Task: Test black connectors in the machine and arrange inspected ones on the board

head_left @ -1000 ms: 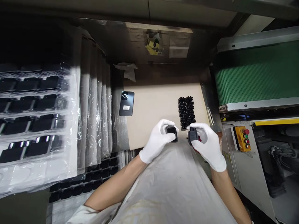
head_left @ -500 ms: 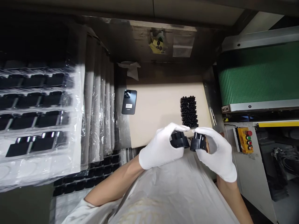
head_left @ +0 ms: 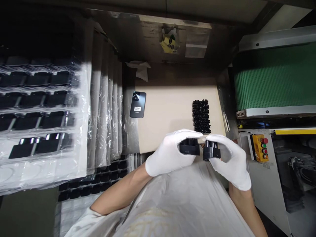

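My left hand (head_left: 172, 152), in a white glove, is closed around a black plastic part (head_left: 189, 147) with a smooth rim and raised pieces on top. Close beside it, my right hand (head_left: 230, 159), gloved too, pinches a similar black plastic part (head_left: 211, 152) between thumb and fingers. A small gap separates the two parts, both held in front of my apron at the table's near edge. Just beyond my hands, a block of small black pieces (head_left: 201, 117) stands in tight rows on the beige board (head_left: 168, 115). The palms and some fingertips are hidden.
A dark phone (head_left: 138, 104) lies at the board's left edge. Stacked plastic trays (head_left: 49, 164) with black parts fill the left side. At right are a green conveyor belt (head_left: 271, 75) and a yellow button box (head_left: 260, 148). Yellow stickers (head_left: 170, 44) sit at the back.
Both parts have turned slightly in my fingers; the left one now sits more level, its flat side facing me. The whole view has shifted a little.
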`<control>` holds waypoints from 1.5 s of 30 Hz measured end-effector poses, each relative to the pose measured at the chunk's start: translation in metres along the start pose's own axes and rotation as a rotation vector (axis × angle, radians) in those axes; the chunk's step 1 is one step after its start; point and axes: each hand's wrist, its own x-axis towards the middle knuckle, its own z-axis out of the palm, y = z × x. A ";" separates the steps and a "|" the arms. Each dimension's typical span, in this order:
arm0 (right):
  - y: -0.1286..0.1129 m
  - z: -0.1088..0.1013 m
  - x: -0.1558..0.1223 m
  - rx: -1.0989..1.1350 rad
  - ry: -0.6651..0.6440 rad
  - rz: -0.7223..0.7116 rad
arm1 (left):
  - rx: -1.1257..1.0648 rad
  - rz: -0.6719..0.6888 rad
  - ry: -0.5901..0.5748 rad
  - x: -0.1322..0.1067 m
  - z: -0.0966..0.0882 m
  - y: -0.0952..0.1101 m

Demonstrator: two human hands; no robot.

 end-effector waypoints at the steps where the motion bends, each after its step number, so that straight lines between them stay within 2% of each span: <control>1: 0.001 0.001 -0.001 0.041 0.013 0.033 | -0.013 -0.011 0.009 0.000 0.000 0.001; 5: 0.012 0.008 -0.006 0.428 0.061 0.240 | -0.040 -0.137 0.017 -0.003 0.000 0.007; 8: 0.020 0.018 -0.007 0.743 0.088 0.342 | -0.137 -0.399 -0.022 -0.006 -0.002 0.006; 11: 0.028 0.032 -0.007 0.728 0.120 0.384 | -0.352 -0.634 -0.064 -0.005 -0.003 0.002; 14: 0.033 0.042 -0.007 0.579 0.145 0.402 | -0.584 -0.737 -0.106 -0.003 -0.004 -0.005; 17: 0.034 0.045 -0.006 0.541 0.151 0.444 | -0.743 -0.771 -0.152 -0.002 -0.004 -0.012; 23: 0.025 0.039 0.000 0.691 0.082 0.552 | -0.892 -0.782 -0.190 -0.005 -0.004 -0.018; 28: 0.020 0.037 -0.002 0.682 0.007 0.540 | -0.928 -0.793 -0.261 -0.004 -0.007 -0.017; 31: 0.016 0.033 -0.004 0.608 -0.038 0.519 | -0.913 -0.789 -0.304 -0.002 -0.011 -0.017; 36: 0.003 0.023 -0.003 0.280 -0.112 0.398 | -0.943 -0.824 -0.383 -0.003 -0.019 -0.021; 45: -0.009 0.022 0.006 0.222 -0.148 0.409 | -0.933 -0.886 -0.368 -0.007 -0.018 -0.020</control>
